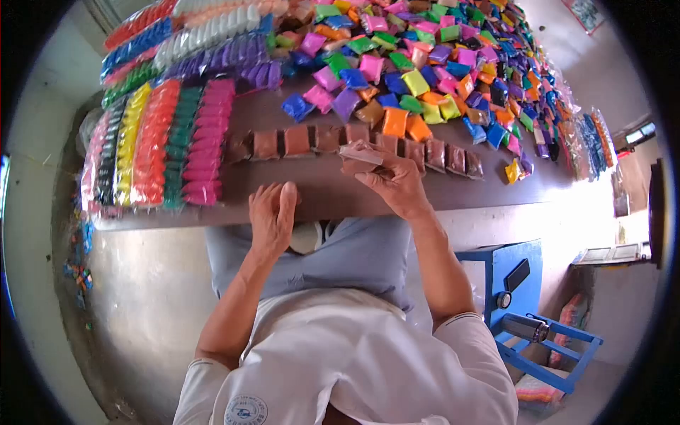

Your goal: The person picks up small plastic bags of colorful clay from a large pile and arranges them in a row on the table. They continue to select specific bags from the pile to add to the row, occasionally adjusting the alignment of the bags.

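Note:
A row of small brown packets in clear wrap (pixel 297 140) runs across the brown table. Over the middle of this row, my right hand (pixel 393 177) pinches a small packet with a clear plastic edge (pixel 363 154); the fingers hide much of it. My left hand (pixel 272 216) rests at the table's front edge, fingers stretched forward and thumb raised, with nothing in it. It lies just in front of the row, apart from the packets.
A large heap of loose coloured packets (pixel 418 81) covers the back and right of the table (pixel 319 185). Bundled strips of packets, including pink ones (pixel 205 142), lie at the left. A blue stool (pixel 567 347) and a blue box-like stand (pixel 520 273) are to my right.

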`<state>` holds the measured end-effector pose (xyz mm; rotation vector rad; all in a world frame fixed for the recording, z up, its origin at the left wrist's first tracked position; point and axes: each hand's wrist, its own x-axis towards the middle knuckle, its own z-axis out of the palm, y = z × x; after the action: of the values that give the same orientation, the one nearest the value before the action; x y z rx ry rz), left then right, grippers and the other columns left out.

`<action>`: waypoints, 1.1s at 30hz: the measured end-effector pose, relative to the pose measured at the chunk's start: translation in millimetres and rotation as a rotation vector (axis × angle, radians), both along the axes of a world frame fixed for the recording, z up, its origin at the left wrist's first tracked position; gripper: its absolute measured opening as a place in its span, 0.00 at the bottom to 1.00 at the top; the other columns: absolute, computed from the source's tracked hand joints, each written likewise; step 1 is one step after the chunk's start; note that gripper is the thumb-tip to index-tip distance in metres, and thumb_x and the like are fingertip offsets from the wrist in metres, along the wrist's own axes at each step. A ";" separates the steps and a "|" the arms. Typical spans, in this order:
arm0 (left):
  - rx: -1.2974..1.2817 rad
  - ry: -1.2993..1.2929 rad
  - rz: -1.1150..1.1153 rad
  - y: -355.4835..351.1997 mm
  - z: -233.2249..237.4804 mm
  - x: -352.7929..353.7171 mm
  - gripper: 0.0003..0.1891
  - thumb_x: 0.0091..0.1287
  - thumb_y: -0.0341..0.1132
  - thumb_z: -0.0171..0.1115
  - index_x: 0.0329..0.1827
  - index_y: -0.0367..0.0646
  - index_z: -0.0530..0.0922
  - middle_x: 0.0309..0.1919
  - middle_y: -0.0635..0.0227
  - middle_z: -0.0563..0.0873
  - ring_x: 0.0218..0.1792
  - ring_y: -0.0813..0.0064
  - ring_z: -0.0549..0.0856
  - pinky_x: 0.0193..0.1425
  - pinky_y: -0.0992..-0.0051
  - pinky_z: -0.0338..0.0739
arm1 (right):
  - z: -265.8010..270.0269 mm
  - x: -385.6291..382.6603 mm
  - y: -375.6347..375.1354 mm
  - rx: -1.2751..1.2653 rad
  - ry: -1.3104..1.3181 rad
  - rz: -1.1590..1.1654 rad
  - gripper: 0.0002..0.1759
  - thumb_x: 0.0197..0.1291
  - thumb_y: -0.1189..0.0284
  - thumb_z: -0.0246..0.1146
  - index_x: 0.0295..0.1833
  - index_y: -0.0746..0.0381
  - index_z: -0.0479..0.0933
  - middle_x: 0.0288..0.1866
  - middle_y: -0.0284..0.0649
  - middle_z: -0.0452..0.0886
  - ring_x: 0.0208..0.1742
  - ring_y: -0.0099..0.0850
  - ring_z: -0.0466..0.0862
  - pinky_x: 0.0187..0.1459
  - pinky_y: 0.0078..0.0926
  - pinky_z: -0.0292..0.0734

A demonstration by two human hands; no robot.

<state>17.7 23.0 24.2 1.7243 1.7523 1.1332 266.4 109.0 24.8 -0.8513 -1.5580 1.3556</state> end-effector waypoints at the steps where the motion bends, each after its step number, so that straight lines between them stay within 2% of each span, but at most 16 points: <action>1: -0.007 0.004 0.010 -0.9 -0.1 0.5 0.30 0.83 0.54 0.43 0.32 0.39 0.80 0.33 0.58 0.82 0.44 0.56 0.78 0.57 0.60 0.66 | -0.4 -4.7 -6.9 -0.007 0.004 0.010 0.21 0.65 0.78 0.72 0.64 0.65 0.83 0.68 0.41 0.82 0.63 0.24 0.81 0.57 0.21 0.80; 3: 0.009 -0.103 -0.049 -2.1 -0.6 -0.5 0.30 0.83 0.57 0.43 0.33 0.42 0.81 0.32 0.60 0.83 0.43 0.54 0.79 0.56 0.60 0.65 | 2.6 -16.5 -18.9 0.241 -0.114 0.004 0.22 0.63 0.79 0.72 0.63 0.65 0.83 0.69 0.42 0.81 0.64 0.27 0.82 0.59 0.22 0.81; 4: -0.025 -0.109 -0.086 -2.8 -2.9 -2.4 0.33 0.82 0.60 0.39 0.34 0.42 0.82 0.34 0.61 0.84 0.44 0.54 0.79 0.57 0.59 0.65 | 4.6 -21.5 -26.4 0.312 -0.156 -0.032 0.22 0.61 0.81 0.71 0.62 0.64 0.84 0.68 0.44 0.82 0.65 0.31 0.83 0.60 0.25 0.81; 7: -0.038 -0.181 -0.123 -5.7 -5.2 1.9 0.32 0.83 0.59 0.40 0.35 0.42 0.81 0.34 0.60 0.83 0.44 0.54 0.78 0.58 0.59 0.65 | -8.4 -31.8 -34.3 0.381 -0.177 -0.069 0.20 0.60 0.82 0.70 0.59 0.63 0.85 0.64 0.45 0.85 0.64 0.36 0.85 0.61 0.29 0.80; 11: -0.041 -0.085 -0.134 -5.4 -2.6 -0.3 0.31 0.82 0.60 0.41 0.36 0.42 0.81 0.33 0.59 0.82 0.44 0.53 0.77 0.57 0.59 0.66 | -12.2 -44.3 -43.2 0.466 -0.238 -0.079 0.19 0.57 0.82 0.72 0.56 0.62 0.86 0.61 0.43 0.86 0.64 0.41 0.85 0.64 0.34 0.78; 12: -0.039 -0.087 -0.137 -5.0 -2.4 -1.3 0.31 0.82 0.60 0.41 0.36 0.42 0.81 0.33 0.59 0.82 0.44 0.53 0.77 0.57 0.59 0.66 | -10.7 -49.1 -45.0 0.558 -0.280 -0.095 0.19 0.56 0.81 0.73 0.55 0.62 0.86 0.61 0.43 0.86 0.63 0.42 0.84 0.65 0.36 0.77; 14: -0.029 -0.014 -0.153 -3.5 -3.4 -0.6 0.26 0.81 0.56 0.48 0.37 0.42 0.81 0.34 0.60 0.82 0.44 0.53 0.78 0.55 0.58 0.67 | -11.8 -54.5 -47.5 0.699 -0.317 -0.091 0.20 0.55 0.79 0.74 0.55 0.61 0.85 0.60 0.42 0.86 0.64 0.44 0.83 0.65 0.39 0.76; 15: -0.027 -0.020 -0.167 -3.7 -5.4 2.6 0.26 0.81 0.56 0.48 0.37 0.42 0.81 0.34 0.60 0.82 0.44 0.53 0.78 0.55 0.58 0.67 | -11.9 -56.2 -49.0 0.699 -0.327 -0.103 0.20 0.55 0.79 0.74 0.55 0.61 0.85 0.60 0.42 0.86 0.64 0.44 0.83 0.65 0.39 0.76; 17: 0.075 0.060 -0.078 -5.4 -9.5 8.7 0.20 0.79 0.49 0.56 0.36 0.42 0.81 0.35 0.60 0.83 0.43 0.53 0.79 0.52 0.58 0.67 | -12.0 -58.2 -51.7 0.715 -0.331 -0.105 0.21 0.56 0.80 0.74 0.57 0.61 0.84 0.62 0.42 0.85 0.67 0.43 0.81 0.66 0.40 0.76; 18: 0.107 0.084 -0.078 -5.9 -9.4 10.0 0.15 0.76 0.44 0.59 0.37 0.41 0.81 0.35 0.60 0.84 0.43 0.54 0.80 0.51 0.57 0.67 | -14.4 -56.7 -49.8 0.686 -0.332 -0.090 0.25 0.54 0.82 0.73 0.60 0.61 0.82 0.66 0.43 0.83 0.69 0.44 0.80 0.67 0.41 0.76; 20: 0.127 0.094 -0.094 -6.3 -11.9 9.5 0.15 0.76 0.44 0.59 0.38 0.41 0.81 0.35 0.60 0.84 0.43 0.53 0.80 0.51 0.57 0.68 | -16.4 -54.0 -51.6 0.663 -0.325 -0.119 0.28 0.53 0.82 0.73 0.62 0.60 0.81 0.68 0.43 0.82 0.70 0.44 0.79 0.68 0.41 0.75; 22: 0.149 0.128 -0.087 -6.0 -15.2 7.6 0.14 0.76 0.43 0.59 0.40 0.41 0.81 0.34 0.60 0.83 0.43 0.53 0.80 0.52 0.57 0.68 | -21.6 -55.1 -51.6 0.678 -0.288 -0.147 0.35 0.50 0.86 0.71 0.66 0.60 0.77 0.69 0.45 0.80 0.70 0.47 0.79 0.68 0.42 0.76; 28: 0.126 0.109 -0.118 -9.1 -8.6 8.1 0.15 0.75 0.45 0.61 0.41 0.42 0.82 0.36 0.60 0.83 0.44 0.52 0.79 0.53 0.57 0.68 | -24.0 -60.7 -53.0 0.635 -0.266 -0.274 0.41 0.46 0.90 0.69 0.70 0.60 0.74 0.71 0.50 0.78 0.69 0.50 0.79 0.68 0.43 0.78; 33: 0.157 0.119 -0.117 -8.4 -8.3 9.8 0.16 0.73 0.48 0.63 0.41 0.42 0.83 0.37 0.60 0.83 0.44 0.53 0.79 0.53 0.58 0.67 | -18.5 -55.8 -57.7 0.500 -0.166 -0.272 0.40 0.48 0.90 0.67 0.71 0.61 0.72 0.69 0.51 0.79 0.68 0.51 0.81 0.68 0.40 0.78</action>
<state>27.4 14.6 15.9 1.9978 1.6429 1.1652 210.6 51.3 6.3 -0.8329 -1.7312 0.6703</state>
